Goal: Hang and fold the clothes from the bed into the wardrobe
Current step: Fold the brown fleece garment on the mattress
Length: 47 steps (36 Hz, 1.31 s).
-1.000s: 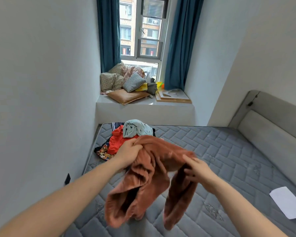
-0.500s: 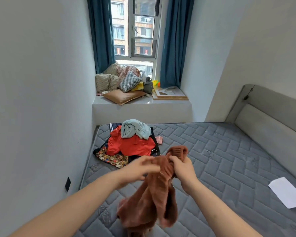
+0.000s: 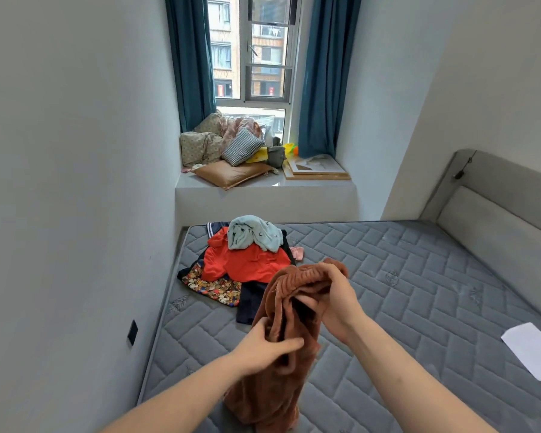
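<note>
Gripping a fuzzy rust-brown fleece garment [image 3: 281, 364] above the grey quilted mattress [image 3: 403, 292], left hand [image 3: 263, 346] pinches its middle, right hand [image 3: 334, 303] its ribbed top.

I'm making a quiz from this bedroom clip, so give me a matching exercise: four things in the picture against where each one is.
Things:
1. brown fleece garment
2. light blue top
3. white paper
4. tan pillow

Places:
A. window ledge
B. right edge of the mattress
C. top of the clothes pile
D. held in both hands

Pairs: 1-D, 2-C, 3-B, 4-A
</note>
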Tool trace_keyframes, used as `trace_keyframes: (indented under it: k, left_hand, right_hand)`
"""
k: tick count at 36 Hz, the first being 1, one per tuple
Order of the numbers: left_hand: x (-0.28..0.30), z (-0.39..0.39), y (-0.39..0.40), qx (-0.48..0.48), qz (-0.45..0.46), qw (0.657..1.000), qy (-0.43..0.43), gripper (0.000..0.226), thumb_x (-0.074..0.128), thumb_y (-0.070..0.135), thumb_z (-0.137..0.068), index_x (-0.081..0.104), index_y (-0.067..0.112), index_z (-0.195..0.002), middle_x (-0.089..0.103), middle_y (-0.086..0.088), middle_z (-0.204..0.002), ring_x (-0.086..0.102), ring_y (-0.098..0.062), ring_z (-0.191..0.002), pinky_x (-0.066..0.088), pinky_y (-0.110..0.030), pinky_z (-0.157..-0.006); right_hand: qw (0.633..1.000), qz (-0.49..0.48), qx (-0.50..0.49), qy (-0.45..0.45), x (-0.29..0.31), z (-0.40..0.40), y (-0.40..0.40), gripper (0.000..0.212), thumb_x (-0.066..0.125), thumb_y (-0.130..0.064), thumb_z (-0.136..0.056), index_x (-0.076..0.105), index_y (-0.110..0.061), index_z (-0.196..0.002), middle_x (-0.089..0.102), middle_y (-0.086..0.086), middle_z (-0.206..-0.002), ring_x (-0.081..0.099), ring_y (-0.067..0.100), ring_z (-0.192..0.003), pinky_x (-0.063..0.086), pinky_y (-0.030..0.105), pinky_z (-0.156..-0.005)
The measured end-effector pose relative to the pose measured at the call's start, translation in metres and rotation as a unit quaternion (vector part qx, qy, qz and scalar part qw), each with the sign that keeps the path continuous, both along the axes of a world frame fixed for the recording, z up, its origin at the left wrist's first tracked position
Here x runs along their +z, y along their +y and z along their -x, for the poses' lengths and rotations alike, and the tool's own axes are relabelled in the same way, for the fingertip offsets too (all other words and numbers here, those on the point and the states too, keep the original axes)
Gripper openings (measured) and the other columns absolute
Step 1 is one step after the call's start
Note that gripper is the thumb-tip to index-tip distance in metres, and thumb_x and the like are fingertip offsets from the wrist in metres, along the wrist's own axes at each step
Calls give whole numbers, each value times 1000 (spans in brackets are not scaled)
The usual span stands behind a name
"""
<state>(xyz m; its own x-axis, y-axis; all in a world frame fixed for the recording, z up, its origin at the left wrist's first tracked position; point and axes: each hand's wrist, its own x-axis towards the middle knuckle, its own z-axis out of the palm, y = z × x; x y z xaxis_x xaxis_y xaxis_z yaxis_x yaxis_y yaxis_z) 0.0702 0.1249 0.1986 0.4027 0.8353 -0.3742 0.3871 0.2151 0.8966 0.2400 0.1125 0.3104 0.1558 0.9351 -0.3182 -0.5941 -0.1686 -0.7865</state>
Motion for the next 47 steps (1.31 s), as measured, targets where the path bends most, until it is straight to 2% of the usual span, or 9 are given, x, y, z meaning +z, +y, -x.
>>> trace_keyframes:
  k: [6, 11, 17, 23, 26, 29, 34, 40, 47]
  left_hand:
    - [9, 6, 19, 1, -96, 995, 38, 21, 78, 26, -76, 64, 29, -91, 72, 19, -83, 66, 3, -82, 49, -20, -79]
    - [18, 44, 40, 0, -243, 956, 162, 24, 63, 5, -74, 57, 26, -82, 63, -3, -80, 57, -19, -75, 45, -36, -70]
    - [-7, 79, 41, -39, -342, 886, 311, 27, 55, 17, -91, 45, 37, -75, 45, 10, -96, 51, -15, -94, 48, -37, -74]
    - [-60, 83, 16, -45, -234, 885, 399, 7, 39, 20, -96, 45, 21, -97, 67, -7, -108, 64, -34, -103, 48, -41, -78]
    - [-84, 86, 4, -83, -205, 883, 414, 6, 38, 26, -98, 40, 21, -100, 67, -11, -116, 64, -36, -107, 46, -41, -80]
    - [-95, 88, 3, -159, -198, 870, 423, 16, 39, 32, -98, 49, 22, -104, 67, -8, -121, 62, -33, -111, 47, -40, -86]
    - [-72, 80, 33, -192, -136, 876, 422, 12, 44, 19, -88, 46, 29, -93, 54, -6, -113, 59, -35, -114, 45, -38, -91]
    - [23, 43, 130, 35, -50, 976, 211, 27, 34, -3, -88, 53, 15, -94, 60, -20, -106, 68, -26, -69, 61, -39, -62]
    - [216, 1, 229, 229, -229, 944, 60, 34, 39, 5, -93, 60, 11, -120, 61, -16, -127, 57, -31, -113, 50, -37, -95]
  right_hand:
    - [999, 14, 5, -49, -7, -10, -3, 40, 51, -38, -103, 67, -3, -115, 73, 21, -114, 71, 34, -107, 60, 44, -81]
    - [942, 99, -121, -296, -33, -41, -13, 8, 72, -17, -85, 72, -12, -91, 72, 7, -89, 69, 18, -76, 56, 28, -51]
    - [905, 206, -114, -354, -106, -60, -43, 17, 73, -16, -83, 67, -6, -95, 68, 9, -93, 66, 21, -78, 58, 34, -54]
    - [909, 242, -42, -337, -164, -57, -65, 28, 67, -13, -87, 57, -17, -112, 65, 12, -103, 66, 25, -84, 57, 32, -49]
    - [875, 261, -2, -407, -178, -63, -68, 4, 68, -18, -88, 70, -15, -90, 72, 13, -94, 70, 32, -85, 63, 50, -68]
    - [841, 285, 43, -458, -181, -74, -72, 29, 73, -33, -89, 64, -14, -69, 68, 8, -72, 66, 27, -66, 63, 41, -65]
    - [803, 277, 66, -524, -171, -96, -50, 30, 70, -44, -91, 70, -16, -81, 68, 4, -63, 66, 21, -57, 57, 32, -61]
    - [864, 195, -8, -464, -90, -123, 39, 25, 68, -34, -96, 66, -9, -99, 68, 10, -85, 70, 27, -49, 60, 35, -47]
    - [896, -30, -54, -440, 81, -138, 142, 17, 55, -9, -100, 51, -25, -95, 61, 11, -109, 71, 28, -78, 60, 35, -59]
